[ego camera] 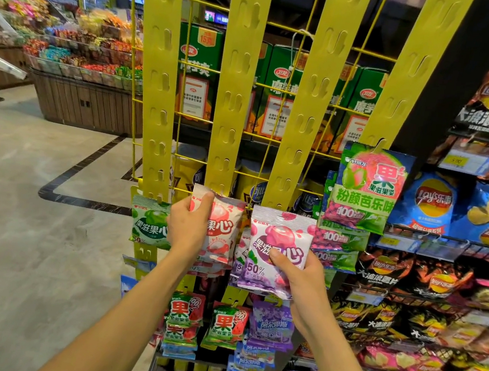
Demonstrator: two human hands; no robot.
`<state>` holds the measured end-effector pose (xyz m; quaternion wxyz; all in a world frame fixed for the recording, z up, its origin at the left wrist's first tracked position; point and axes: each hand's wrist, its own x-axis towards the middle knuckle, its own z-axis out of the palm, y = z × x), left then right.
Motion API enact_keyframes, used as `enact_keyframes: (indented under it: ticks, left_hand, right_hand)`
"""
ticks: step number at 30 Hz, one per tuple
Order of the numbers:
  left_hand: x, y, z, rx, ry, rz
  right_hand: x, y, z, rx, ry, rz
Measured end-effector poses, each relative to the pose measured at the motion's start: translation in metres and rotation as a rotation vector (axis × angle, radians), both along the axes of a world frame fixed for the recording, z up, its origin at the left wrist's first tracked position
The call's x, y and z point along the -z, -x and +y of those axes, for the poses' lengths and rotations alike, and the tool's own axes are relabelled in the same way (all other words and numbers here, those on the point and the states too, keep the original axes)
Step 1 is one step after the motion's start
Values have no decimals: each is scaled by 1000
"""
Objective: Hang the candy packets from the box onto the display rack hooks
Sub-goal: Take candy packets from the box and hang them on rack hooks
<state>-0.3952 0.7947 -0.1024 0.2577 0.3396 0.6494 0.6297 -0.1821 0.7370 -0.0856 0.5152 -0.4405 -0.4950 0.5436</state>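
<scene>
While the right hand (295, 284) holds a white-and-purple candy packet (278, 248) from below in a thumb-over grip, the left hand (189, 224) grasps a pink-and-white packet (225, 232) by its top corner against a yellow hook strip (236, 92).

Purple packet (275, 250) — "50%"; chip bags (432, 202) — "Lay's".

Pink-white candy packet (224, 229) gripped at top left corner by left hand (188, 224), held against second yellow hook strip (236, 92) at frame centre. Purple packet (278, 251) pinched at lower middle by right hand (296, 279), just right of it. Green packet (148, 223) hung on leftmost strip. Chip bags (428, 205) shelved at right edge.
</scene>
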Motion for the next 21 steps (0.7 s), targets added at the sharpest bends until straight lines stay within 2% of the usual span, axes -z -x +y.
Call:
enact_keyframes:
  ticks: [13, 21]
  left_hand:
    - [-24, -8, -7, 53, -185, -82]
    - [-28, -4, 0, -63, -156, 52]
  right_hand:
    - [4, -3, 3, 9, 9, 20]
    - [6, -3, 5, 11, 16, 18]
